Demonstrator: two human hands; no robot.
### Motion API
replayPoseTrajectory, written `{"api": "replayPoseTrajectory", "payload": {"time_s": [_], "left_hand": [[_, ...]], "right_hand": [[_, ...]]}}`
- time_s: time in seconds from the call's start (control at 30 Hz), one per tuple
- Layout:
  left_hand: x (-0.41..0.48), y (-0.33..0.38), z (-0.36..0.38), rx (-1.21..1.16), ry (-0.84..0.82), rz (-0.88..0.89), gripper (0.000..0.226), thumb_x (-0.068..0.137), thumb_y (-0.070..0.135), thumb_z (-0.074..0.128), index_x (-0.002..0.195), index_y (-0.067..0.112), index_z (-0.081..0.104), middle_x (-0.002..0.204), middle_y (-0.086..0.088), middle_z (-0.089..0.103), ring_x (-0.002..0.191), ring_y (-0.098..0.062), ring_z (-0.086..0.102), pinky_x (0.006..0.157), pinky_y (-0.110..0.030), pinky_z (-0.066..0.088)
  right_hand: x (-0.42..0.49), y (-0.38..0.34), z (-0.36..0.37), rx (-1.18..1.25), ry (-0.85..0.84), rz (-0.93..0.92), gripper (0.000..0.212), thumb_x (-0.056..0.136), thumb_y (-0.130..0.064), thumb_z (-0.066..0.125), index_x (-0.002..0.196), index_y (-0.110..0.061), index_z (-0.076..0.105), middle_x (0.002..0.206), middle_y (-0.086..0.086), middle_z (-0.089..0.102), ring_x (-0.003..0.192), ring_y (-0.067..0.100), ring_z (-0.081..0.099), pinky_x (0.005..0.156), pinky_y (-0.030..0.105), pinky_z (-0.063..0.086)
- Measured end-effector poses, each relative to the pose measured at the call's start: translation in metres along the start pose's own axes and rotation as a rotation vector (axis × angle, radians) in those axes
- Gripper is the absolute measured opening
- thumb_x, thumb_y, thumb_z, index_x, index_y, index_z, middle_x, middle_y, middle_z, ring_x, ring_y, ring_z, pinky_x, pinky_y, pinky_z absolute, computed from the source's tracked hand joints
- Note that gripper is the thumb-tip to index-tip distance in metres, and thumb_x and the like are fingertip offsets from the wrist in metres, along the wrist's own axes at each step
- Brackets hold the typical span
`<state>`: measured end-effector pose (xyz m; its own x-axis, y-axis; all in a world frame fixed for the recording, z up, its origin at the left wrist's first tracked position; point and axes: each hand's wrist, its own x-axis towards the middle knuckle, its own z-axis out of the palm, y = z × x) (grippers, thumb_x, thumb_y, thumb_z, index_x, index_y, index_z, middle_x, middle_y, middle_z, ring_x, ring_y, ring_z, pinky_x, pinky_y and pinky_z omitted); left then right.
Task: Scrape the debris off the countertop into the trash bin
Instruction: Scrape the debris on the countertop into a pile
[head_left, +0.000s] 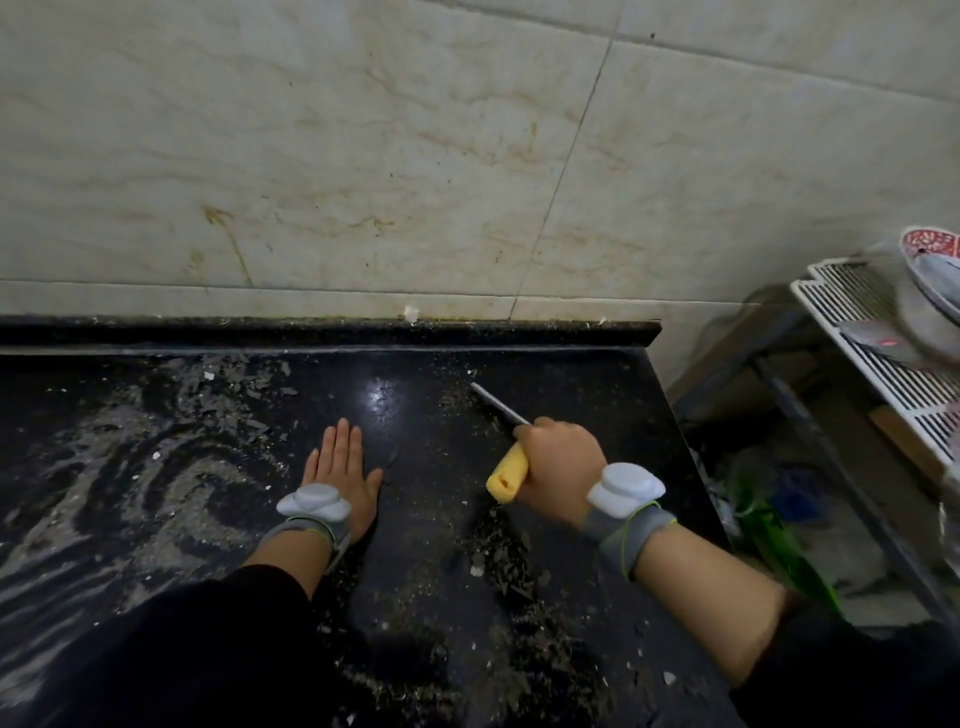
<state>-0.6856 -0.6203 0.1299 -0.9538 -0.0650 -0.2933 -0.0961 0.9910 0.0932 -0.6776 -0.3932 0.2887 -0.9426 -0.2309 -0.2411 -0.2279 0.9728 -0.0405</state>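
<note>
The work looked about half done. The left hand lay flat on the black counter, palm down, its fingers straight and close together, holding nothing. The right hand was clamped around the yellow handle of a scraper, and the thin metal blade pointed away from the person, towards the wall.

The strip of counter between the two hands was rather clean and shiny. But much debris was left. A band of dark flakes lay below the right hand and ran to the near edge. More flakes sat near the back edge on the left, and grey smears covered the left part of the counter.

I could not see a trash bin for sure. Something green, perhaps a bag, lay on the floor just past the right end of the counter. If the bin was there, the flakes would have to be pushed to the right and over that edge. A white rack with a dish stood further right.
</note>
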Motion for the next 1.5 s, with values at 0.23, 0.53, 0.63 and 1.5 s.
{"api": "replayPoseTrajectory", "payload": {"time_s": [0.23,0.53,0.63,1.5], "left_hand": [[0.003,-0.004,0.005,-0.036,0.004,0.000,0.064,0.103,0.041,0.019,0.152,0.011,-0.009,0.160,-0.006,-0.016,0.148,-0.021,-0.010,0.119,-0.035,-0.002],[0.004,-0.005,0.007,-0.042,0.032,0.005,0.065,0.103,0.042,0.020,0.153,0.012,-0.008,0.160,-0.005,-0.015,0.148,-0.021,-0.010,0.118,-0.034,-0.003],[0.004,-0.004,0.005,-0.016,0.019,-0.001,0.065,0.103,0.043,0.018,0.152,0.012,-0.011,0.160,-0.005,-0.017,0.148,-0.021,-0.012,0.119,-0.034,-0.003],[0.002,-0.004,0.005,-0.075,0.036,0.011,0.066,0.103,0.042,0.021,0.152,0.013,-0.010,0.160,-0.005,-0.017,0.148,-0.021,-0.012,0.119,-0.034,-0.003]], "right_hand": [[0.026,0.023,-0.031,-0.052,0.123,0.151,0.031,0.089,-0.041,0.051,0.095,-0.013,0.064,0.099,0.012,0.067,0.092,0.038,0.063,0.065,0.031,0.037],[0.046,-0.006,0.000,-0.131,-0.002,0.058,0.031,0.088,-0.028,0.055,0.110,-0.006,0.058,0.115,0.015,0.060,0.106,0.035,0.059,0.082,0.036,0.047],[0.045,-0.006,0.000,-0.134,-0.023,-0.080,0.035,0.086,-0.032,0.057,0.113,-0.010,0.054,0.116,0.012,0.056,0.109,0.032,0.057,0.085,0.035,0.045],[0.061,-0.010,-0.011,-0.301,-0.120,-0.214,0.034,0.091,-0.031,0.052,0.117,-0.009,0.053,0.119,0.013,0.055,0.110,0.032,0.056,0.085,0.037,0.045]]}}
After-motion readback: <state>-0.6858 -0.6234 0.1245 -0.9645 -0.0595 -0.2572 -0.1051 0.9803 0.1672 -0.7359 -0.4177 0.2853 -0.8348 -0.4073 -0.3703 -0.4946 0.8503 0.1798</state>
